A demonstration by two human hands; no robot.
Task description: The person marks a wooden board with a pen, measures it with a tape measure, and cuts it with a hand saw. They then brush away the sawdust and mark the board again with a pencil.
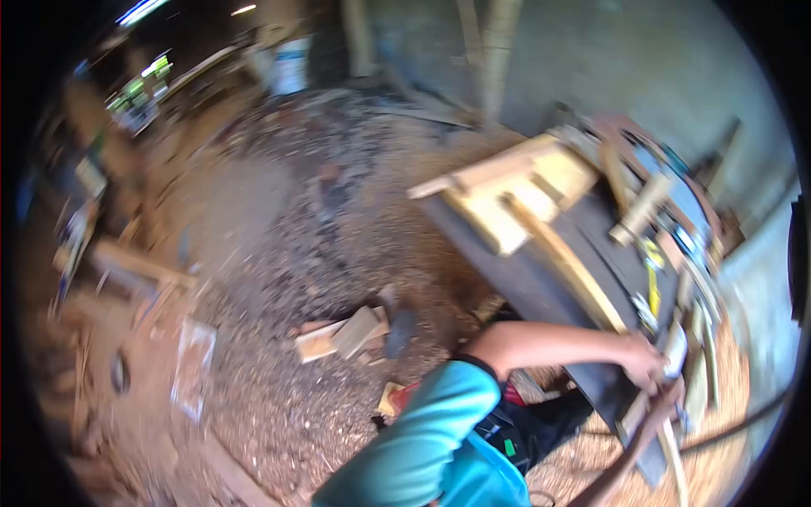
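Note:
Toward the right, over the near end of the dark workbench (545,283), my two hands meet. My left hand (646,362) reaches across from the teal sleeve, its fingers closed by a whitish, blurred object (675,350). Just below it is my right hand (669,395), bent in close to the left one; its fingers are smeared and partly hidden. A long wooden strip (574,275) lies on the bench and runs toward my left hand. Near the hands is a yellow tool (653,279), too blurred to name.
A pale wooden frame (481,215) rests on the bench's far end. Wood pieces and tools crowd the wall side, including a block (644,207). Offcuts (346,334) lie on the shaving-strewn floor (279,253). A white bucket-like container (291,68) stands at the back.

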